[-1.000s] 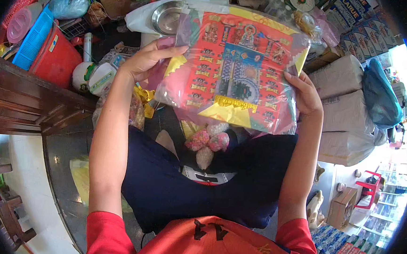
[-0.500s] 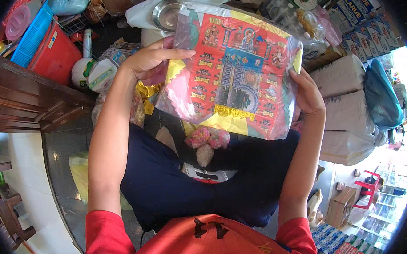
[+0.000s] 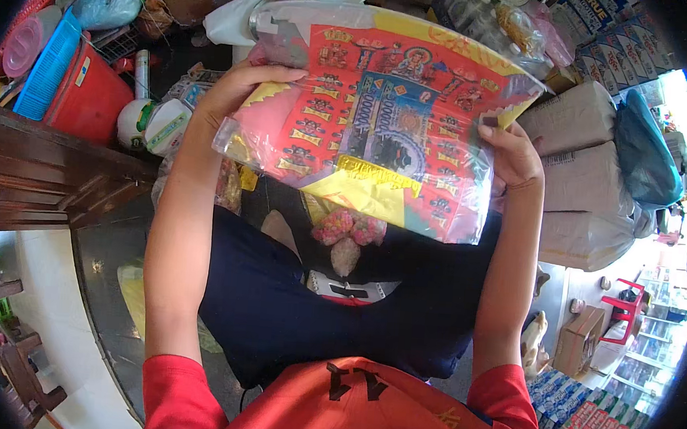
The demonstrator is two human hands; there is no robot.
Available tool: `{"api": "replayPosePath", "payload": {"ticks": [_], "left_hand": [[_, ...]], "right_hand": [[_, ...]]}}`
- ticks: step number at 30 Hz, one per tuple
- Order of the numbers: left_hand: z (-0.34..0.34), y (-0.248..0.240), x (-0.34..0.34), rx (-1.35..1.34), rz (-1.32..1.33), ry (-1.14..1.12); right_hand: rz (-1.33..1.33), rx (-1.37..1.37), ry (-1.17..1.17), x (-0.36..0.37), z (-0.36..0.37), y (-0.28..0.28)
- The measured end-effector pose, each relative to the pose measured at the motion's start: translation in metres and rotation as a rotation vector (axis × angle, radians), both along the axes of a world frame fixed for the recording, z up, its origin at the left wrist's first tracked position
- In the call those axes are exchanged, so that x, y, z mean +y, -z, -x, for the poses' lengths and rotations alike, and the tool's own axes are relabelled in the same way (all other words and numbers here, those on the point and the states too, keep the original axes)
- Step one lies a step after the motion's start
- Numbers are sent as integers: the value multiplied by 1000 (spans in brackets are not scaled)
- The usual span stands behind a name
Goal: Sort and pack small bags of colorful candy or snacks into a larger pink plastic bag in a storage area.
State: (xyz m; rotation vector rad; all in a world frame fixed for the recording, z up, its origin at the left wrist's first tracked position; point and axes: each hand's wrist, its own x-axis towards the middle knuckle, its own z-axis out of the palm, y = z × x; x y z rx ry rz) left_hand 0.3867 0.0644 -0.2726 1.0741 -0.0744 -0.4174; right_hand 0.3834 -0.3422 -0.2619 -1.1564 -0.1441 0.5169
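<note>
A flat packet of joss paper in clear plastic, red with blue, yellow and pink parts, is held up above my lap. My left hand grips its left edge, thumb over the top face and fingers hidden underneath. At the right edge my right hand pinches the plastic, its thumb on top. Below the packet, between my legs, lie small bags of pink and white pieces and a whitish bag.
A steel bowl on a white sack is mostly covered by the packet. To the left stand a red tub, a blue basket and a dark wooden piece of furniture. Wrapped bales are stacked at right, near a red stool.
The packet has turned slightly clockwise and its left side has shifted left, covering more of the steel bowl. Both hands still hold its edges.
</note>
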Motion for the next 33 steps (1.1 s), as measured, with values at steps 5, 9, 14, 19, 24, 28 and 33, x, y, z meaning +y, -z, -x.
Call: {"api": "replayPosePath", "payload": {"ticks": [5, 9, 14, 19, 24, 28, 33], "left_hand": [[-6, 7, 1, -42, -52, -147], [-23, 18, 17, -2, -150, -201], [-32, 48, 31, -15, -898, -98], [-36, 70, 39, -77, -1064, -30], [-38, 53, 33, -192, -1022, -391], [-29, 31, 19, -196, -1005, -363], [-24, 13, 16, -393, -971, -415]], "right_hand": [[95, 19, 89, 14, -1, 0], [97, 65, 276, 9, -16, 2], [127, 82, 329, 13, -23, 10], [215, 90, 308, 30, -19, 10], [177, 81, 325, 48, -13, 13], [140, 62, 360, 68, -3, 19], [-4, 214, 378, 90, 39, 23]]}}
